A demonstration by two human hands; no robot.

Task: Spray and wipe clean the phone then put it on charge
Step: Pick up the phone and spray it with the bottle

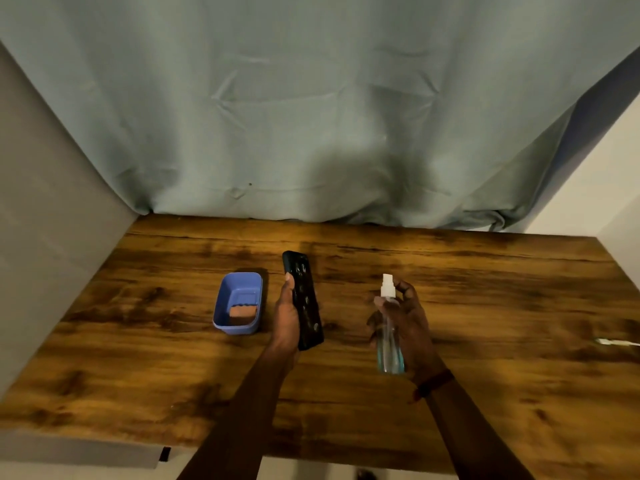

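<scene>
L hand [287, 313] grips the slim black smartphone [306, 299] along its left edge, thumb over the front, holding it tilted above the brown wood-grain desk [502, 289], centre of view. Screen looks spotted; can't tell if that's spray or reflections. R hand [408, 320] is wrapped round the clear plastic spray bottle w/ white pump nozzle [389, 334], forefinger raised beside the pump head, not on it. Bottle is apart from the phone, to its right.

Risks, as I judge them: nozzle direction isn't readable, so a squirt could miss & wet the desk or L wrist. Too much liquid near the ports = trouble when charging. An edge-only grip on a wet phone could slip, i.e. a drop onto the desk. Just left of L hand sits a small blue plastic tub [221, 306] w/ an orange sponge [242, 311]; reachable, but needs a free hand first. Far right lies the white charging cable end [616, 342], well apart.
</scene>
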